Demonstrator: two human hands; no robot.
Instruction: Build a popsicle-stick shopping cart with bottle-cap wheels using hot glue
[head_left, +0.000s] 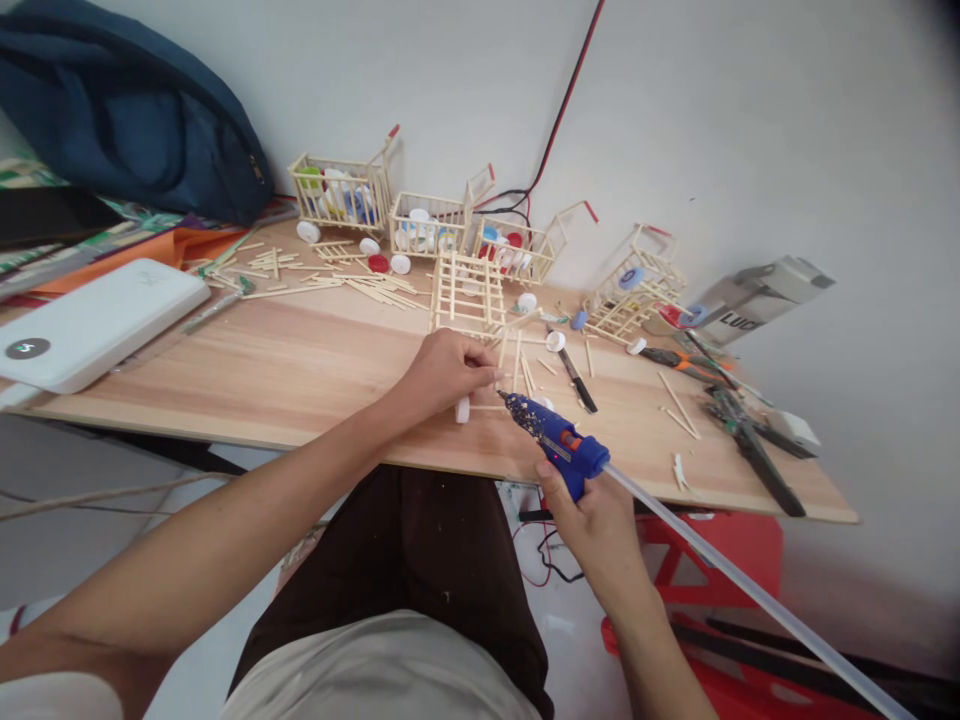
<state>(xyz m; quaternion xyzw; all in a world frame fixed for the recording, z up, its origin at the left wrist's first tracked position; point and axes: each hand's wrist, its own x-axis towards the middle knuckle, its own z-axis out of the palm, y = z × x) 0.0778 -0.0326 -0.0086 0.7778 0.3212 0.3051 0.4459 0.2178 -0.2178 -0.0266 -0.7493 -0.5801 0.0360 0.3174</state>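
Observation:
My left hand [444, 372] rests on the wooden board [300, 370], fingers pinched on a thin wooden stick [487, 407] with a white bottle-cap wheel [463, 409] at its end. My right hand [592, 520] grips a blue hot glue gun [559, 442] by its handle. The gun's nozzle points left at the stick, close to my left fingers. A long clear glue stick [750, 595] trails from the back of the gun. Just beyond my left hand stands a ladder-like frame of sticks [466, 290].
Several small stick-built carts [341, 192] with bottle caps line the wall. Loose sticks [375, 288], caps, a craft knife [576, 376] and pliers [739, 425] lie on the board. A white power bank [90, 322], a blue bag [127, 110], and a red stool [712, 560] are around.

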